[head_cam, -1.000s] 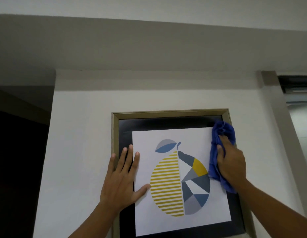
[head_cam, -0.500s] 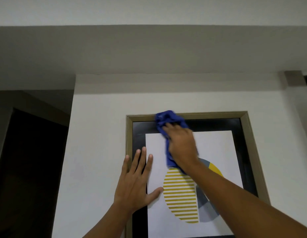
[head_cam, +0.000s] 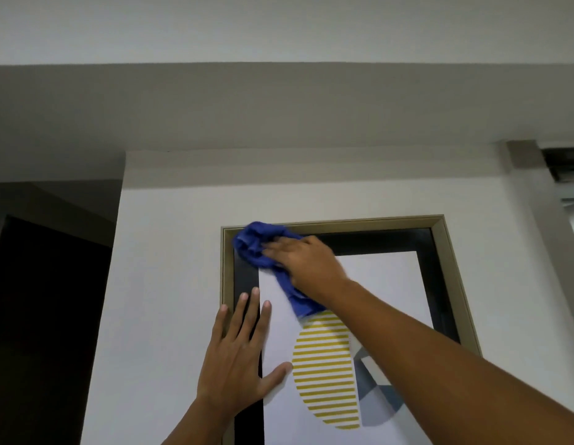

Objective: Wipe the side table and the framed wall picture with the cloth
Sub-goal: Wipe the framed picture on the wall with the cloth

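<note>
The framed wall picture (head_cam: 446,248) hangs on a white wall: gold frame, black border, white sheet with a yellow-striped and grey-blue fruit shape. My right hand (head_cam: 306,263) presses a bunched blue cloth (head_cam: 258,244) against the picture's top left corner, and a tail of cloth hangs below my palm. My left hand (head_cam: 235,358) lies flat with spread fingers on the picture's left edge, over frame, black border and white sheet. The side table is out of view.
A dark doorway (head_cam: 45,316) opens to the left of the white wall section (head_cam: 170,268). A grey ceiling beam (head_cam: 279,104) runs above. A dark window edge (head_cam: 568,168) shows at the upper right.
My right hand has swept the blue cloth leftward along the top of the picture, from the top right corner to the top left corner. The left hand has stayed flat on the left edge.
</note>
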The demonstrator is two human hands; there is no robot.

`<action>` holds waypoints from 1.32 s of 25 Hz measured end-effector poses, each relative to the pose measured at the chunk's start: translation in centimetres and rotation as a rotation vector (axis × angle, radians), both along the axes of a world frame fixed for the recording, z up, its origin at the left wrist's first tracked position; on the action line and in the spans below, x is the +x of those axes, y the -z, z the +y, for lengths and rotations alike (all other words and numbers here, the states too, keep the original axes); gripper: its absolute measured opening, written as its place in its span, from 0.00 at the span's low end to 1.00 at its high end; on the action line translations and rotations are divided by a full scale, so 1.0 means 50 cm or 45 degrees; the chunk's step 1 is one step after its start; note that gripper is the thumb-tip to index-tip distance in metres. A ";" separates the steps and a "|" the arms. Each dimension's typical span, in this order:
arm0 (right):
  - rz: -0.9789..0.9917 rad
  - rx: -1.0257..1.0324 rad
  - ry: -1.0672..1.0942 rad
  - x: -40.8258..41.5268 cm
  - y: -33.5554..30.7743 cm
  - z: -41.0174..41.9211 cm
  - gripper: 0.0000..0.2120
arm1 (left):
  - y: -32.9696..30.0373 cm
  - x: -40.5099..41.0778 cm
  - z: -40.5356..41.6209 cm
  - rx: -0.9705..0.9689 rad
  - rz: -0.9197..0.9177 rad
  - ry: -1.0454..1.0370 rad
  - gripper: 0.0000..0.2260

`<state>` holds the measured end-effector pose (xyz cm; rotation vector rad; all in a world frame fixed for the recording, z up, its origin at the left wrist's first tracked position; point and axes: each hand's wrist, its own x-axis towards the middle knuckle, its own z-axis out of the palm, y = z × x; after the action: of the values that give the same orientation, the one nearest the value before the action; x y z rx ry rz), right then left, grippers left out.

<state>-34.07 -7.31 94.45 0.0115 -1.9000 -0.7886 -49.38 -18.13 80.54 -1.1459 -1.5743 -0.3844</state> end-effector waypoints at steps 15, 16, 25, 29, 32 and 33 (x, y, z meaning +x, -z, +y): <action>0.812 -0.977 0.028 0.248 0.087 0.212 0.19 | -0.005 0.026 -0.017 -0.077 -0.054 -0.023 0.43; 0.830 -1.010 0.044 0.222 0.084 0.189 0.19 | -0.006 0.030 -0.021 -0.088 -0.058 -0.031 0.43; 0.131 -0.516 -0.019 0.043 0.063 -0.056 0.21 | -0.035 0.041 -0.056 -0.351 -0.158 -0.129 0.46; 0.072 -0.510 -0.067 0.105 0.102 -0.035 0.21 | 0.002 0.105 -0.037 -0.188 -0.179 0.040 0.42; 0.157 -0.613 -0.063 0.209 0.185 0.030 0.21 | 0.052 0.190 0.026 -0.252 -0.078 0.148 0.40; 0.128 -0.620 -0.019 0.259 0.232 0.054 0.20 | 0.077 0.226 0.060 -0.276 -0.054 0.198 0.39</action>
<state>-21.14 -4.60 82.84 -0.3087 -1.9469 -0.2946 -38.09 -15.13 76.70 -1.4408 -1.5974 -0.3475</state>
